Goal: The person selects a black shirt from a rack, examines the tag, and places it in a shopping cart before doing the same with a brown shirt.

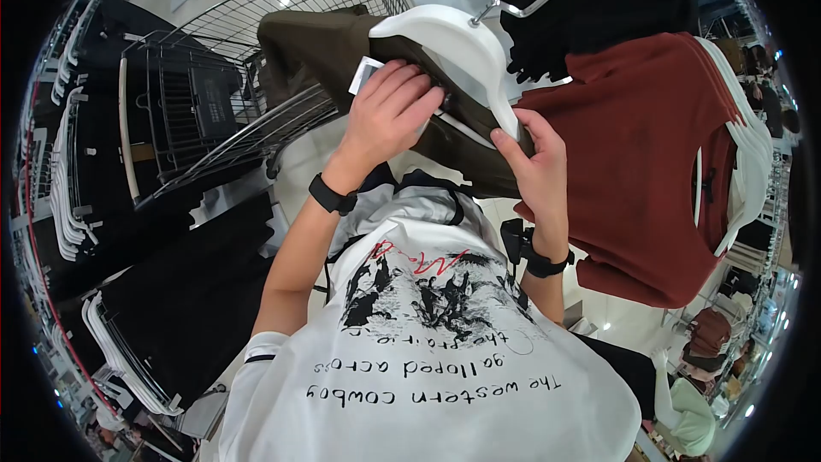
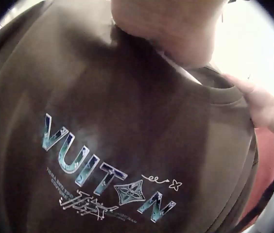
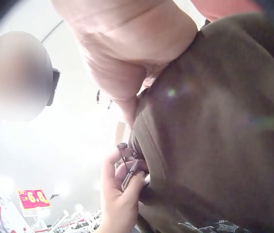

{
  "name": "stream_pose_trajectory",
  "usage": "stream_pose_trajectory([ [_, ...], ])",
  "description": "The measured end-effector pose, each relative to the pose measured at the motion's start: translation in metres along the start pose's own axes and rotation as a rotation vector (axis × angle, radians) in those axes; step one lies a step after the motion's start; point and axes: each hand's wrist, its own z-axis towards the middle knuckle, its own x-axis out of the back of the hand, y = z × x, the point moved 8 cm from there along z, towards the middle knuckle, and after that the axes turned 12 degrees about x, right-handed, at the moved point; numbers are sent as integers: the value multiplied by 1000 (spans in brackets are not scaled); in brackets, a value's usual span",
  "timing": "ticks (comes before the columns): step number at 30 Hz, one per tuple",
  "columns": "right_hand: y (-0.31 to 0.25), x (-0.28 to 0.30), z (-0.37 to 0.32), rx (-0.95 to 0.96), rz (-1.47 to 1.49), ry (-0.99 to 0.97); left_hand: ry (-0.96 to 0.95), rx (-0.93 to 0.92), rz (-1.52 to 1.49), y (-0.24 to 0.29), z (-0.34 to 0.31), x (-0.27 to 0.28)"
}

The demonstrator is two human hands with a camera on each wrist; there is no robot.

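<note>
A dark olive-brown T-shirt (image 1: pixel 466 167) hangs on a white hanger (image 1: pixel 428 24) in front of the person. Shiny blue-green lettering (image 2: pixel 108 174) runs across its chest in the left wrist view. My left hand (image 1: pixel 389 115) bends over the neckline beside a white paper tag (image 1: pixel 363 74). In the right wrist view, its fingers and thumb pinch a slim grey piece (image 3: pixel 129 175) next to a dark round-headed pin (image 3: pixel 122 145). My right hand (image 1: pixel 543 162) grips the T-shirt at the collar's other side, its thumb in front, close by the hanger's arm.
A wire shopping cart (image 1: pixel 184 133) stands to the left. Rust-red tops (image 1: pixel 637 171) hang on white hangers at the right, and black garments (image 1: pixel 590 13) behind. More black clothes (image 1: pixel 184 308) hang at the left. A red price sign (image 3: pixel 34 199) shows in the right wrist view.
</note>
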Motion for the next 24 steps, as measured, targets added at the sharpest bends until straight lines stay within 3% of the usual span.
stream_pose_trajectory([
  [2, -2, -2, 1, 22, -90, -6, -56, 30, -23, -3, 2, 3],
  [6, -18, -12, 2, 45, -292, -49, -355, 86, -32, -12, -4, -5],
  [9, -32, -28, 1, 79, -374, -103, -378, 133, 8, -14, -12, 1],
  [13, -50, -57, -2, 132, -348, -137, -517, 405, -75, -34, -26, 3],
  [17, -51, -80, -13, 99, -263, -116, -454, 373, -68, -46, -31, 35],
  [21, -51, -116, -23, 97, -127, -67, -134, 222, 75, -61, -45, 95],
  [22, -56, -129, -24, 88, -106, -70, -146, 280, 67, -70, -54, 111],
  [24, -69, -148, -26, 120, -108, -71, 55, 197, 24, -82, -73, 157],
])
